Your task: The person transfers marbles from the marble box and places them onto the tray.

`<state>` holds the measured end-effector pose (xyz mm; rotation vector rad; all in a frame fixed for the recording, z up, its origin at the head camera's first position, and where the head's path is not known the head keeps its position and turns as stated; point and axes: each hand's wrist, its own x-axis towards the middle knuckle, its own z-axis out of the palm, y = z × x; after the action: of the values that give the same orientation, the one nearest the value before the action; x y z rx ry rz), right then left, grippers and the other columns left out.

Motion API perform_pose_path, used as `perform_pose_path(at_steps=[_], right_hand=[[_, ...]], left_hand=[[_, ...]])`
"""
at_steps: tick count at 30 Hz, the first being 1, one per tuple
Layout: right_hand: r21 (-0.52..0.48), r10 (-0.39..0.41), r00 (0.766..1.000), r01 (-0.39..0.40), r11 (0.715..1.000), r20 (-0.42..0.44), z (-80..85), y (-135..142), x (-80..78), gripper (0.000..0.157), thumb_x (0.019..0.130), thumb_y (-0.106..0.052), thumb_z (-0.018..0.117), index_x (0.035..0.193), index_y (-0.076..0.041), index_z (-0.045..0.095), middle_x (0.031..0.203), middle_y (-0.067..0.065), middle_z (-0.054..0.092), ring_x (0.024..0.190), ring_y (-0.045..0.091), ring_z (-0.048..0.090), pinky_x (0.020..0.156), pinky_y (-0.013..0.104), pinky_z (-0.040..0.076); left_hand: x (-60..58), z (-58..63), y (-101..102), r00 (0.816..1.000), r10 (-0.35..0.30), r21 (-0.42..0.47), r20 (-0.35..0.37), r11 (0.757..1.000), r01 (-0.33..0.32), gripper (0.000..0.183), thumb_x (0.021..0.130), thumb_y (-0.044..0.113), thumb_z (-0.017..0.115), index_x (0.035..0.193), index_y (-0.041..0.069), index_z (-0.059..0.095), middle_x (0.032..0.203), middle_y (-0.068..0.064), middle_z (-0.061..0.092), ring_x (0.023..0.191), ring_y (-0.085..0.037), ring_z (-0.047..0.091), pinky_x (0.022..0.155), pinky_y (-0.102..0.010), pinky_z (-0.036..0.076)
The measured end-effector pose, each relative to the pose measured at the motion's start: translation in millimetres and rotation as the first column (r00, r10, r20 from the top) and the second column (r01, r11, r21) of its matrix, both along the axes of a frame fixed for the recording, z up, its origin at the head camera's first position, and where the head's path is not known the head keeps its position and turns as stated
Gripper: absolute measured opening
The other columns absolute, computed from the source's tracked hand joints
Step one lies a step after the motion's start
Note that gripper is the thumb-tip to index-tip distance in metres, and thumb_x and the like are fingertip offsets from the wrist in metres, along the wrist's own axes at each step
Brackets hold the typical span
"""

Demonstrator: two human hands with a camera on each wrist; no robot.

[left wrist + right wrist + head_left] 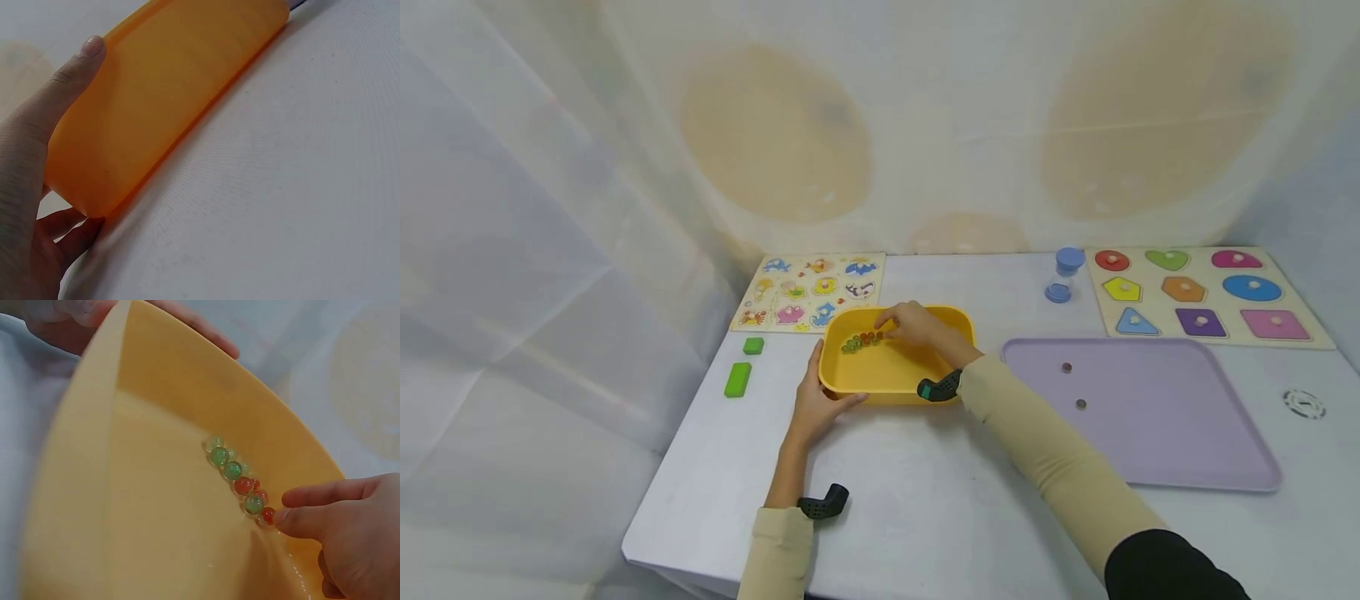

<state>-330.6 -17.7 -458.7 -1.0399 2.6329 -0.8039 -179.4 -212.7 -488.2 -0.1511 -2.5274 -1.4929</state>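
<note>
A yellow plastic basin (895, 379) stands on the white table. My left hand (815, 408) grips its near left corner, thumb along the front wall and fingers round the side. In the left wrist view the same hand (44, 181) has fingertips low at the corner of the basin (162, 81). Glass marbles (862, 342), green and red, lie in a row against the basin's far wall. Inside the basin, my right hand (913, 323) reaches to the row's right end. In the right wrist view its thumb tip is right at a red marble (267, 516), the forefinger stretched out beside it.
A lilac tray (1157, 417) to the right holds two small dark round pieces. Behind stand an animal puzzle board (808, 292), a blue sand timer (1064, 275) and a shape puzzle board (1157, 308). Green blocks (738, 379) lie left; a white round disc (1303, 404) lies far right.
</note>
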Motion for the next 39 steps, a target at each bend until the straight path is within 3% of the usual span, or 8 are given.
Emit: perform_pose_path(at_steps=[4,7,13,18,24,28,32,39], right_hand=[[0.014,0.003,1.000,-0.003,1.000,0.020,-3.2,1.8,0.7,0.025,0.086,-0.013,0.060,0.110,-0.011,0.064,0.112,0.002,0.062,0.099,0.019,0.054,0.087,0.032,0.045],[0.037,0.002,1.000,-0.003,0.999,0.022,-5.8,3.1,0.9,0.022,0.086,-0.015,0.060,0.107,-0.013,0.066,0.111,0.001,0.062,0.106,0.017,0.054,0.092,0.030,0.044],[0.051,0.019,1.000,-0.018,0.999,-0.014,-6.4,9.7,3.7,0.012,0.085,-0.020,0.061,0.095,-0.016,0.068,0.103,-0.001,0.064,0.093,0.014,0.056,0.085,0.027,0.046],[-0.014,-0.004,0.998,0.003,1.000,-0.058,8.5,32.1,14.6,0.014,0.084,-0.021,0.063,0.095,-0.014,0.067,0.092,-0.001,0.064,0.075,0.014,0.051,0.070,0.027,0.045],[-0.159,-0.084,0.982,0.057,0.986,-0.172,32.2,97.8,37.0,0.016,0.082,-0.025,0.065,0.095,-0.016,0.068,0.056,-0.002,0.042,0.050,0.012,0.031,0.047,0.022,0.027],[-0.195,-0.220,0.956,0.182,0.964,-0.195,36.1,156.6,54.7,0.022,0.082,-0.032,0.064,0.099,-0.019,0.067,0.054,-0.002,0.032,0.048,0.013,0.030,0.043,0.023,0.025],[-0.165,-0.349,0.919,0.320,0.933,-0.185,24.8,212.4,74.8,0.023,0.082,-0.035,0.064,0.101,-0.022,0.065,0.055,-0.001,0.033,0.046,0.014,0.032,0.040,0.023,0.027],[-0.065,-0.404,0.883,0.401,0.914,-0.237,-7.6,281.6,104.7,0.019,0.081,-0.025,0.067,0.098,-0.017,0.066,0.057,-0.003,0.034,0.050,0.011,0.031,0.042,0.022,0.025]], left_hand=[[5.3,11.3,5.5,1.000,-0.007,-0.017,-0.014,1.000,0.007,0.103,0.067,0.023,0.079,0.144,0.010,0.011,0.143,-0.013,0.031,0.124,-0.031,0.038,0.100,-0.048,0.033],[2.2,6.4,4.9,1.000,-0.002,-0.026,0.004,1.000,0.002,0.104,0.067,0.026,0.079,0.145,0.014,0.011,0.144,-0.009,0.031,0.124,-0.028,0.038,0.101,-0.046,0.033],[-9.3,-18.0,-1.2,1.000,0.015,-0.036,0.002,0.999,-0.015,0.109,0.062,0.040,0.080,0.144,0.025,0.010,0.143,0.003,0.031,0.124,-0.018,0.039,0.102,-0.042,0.034],[-11.1,-22.5,0.0,1.000,0.007,-0.018,-0.017,1.000,-0.008,0.109,0.061,0.043,0.079,0.144,0.026,0.010,0.144,0.003,0.031,0.124,-0.018,0.039,0.102,-0.043,0.033],[-10.9,-21.6,-0.3,1.000,0.004,-0.029,-0.022,1.000,-0.005,0.111,0.061,0.046,0.079,0.145,0.024,0.009,0.144,0.003,0.030,0.123,-0.017,0.039,0.101,-0.042,0.034],[-10.6,-20.5,-2.8,1.000,0.008,-0.031,-0.028,0.999,-0.009,0.110,0.062,0.045,0.078,0.145,0.022,0.010,0.144,0.006,0.030,0.123,-0.015,0.039,0.101,-0.042,0.034],[-8.6,-19.4,-5.8,1.000,0.010,-0.031,-0.029,0.999,-0.011,0.109,0.063,0.042,0.078,0.145,0.023,0.009,0.144,0.008,0.029,0.124,-0.014,0.038,0.101,-0.041,0.034],[-4.8,-9.4,-2.8,1.000,0.018,-0.015,-0.011,1.000,-0.018,0.108,0.064,0.033,0.080,0.145,0.018,0.010,0.144,0.003,0.029,0.125,-0.019,0.037,0.102,-0.042,0.032]])
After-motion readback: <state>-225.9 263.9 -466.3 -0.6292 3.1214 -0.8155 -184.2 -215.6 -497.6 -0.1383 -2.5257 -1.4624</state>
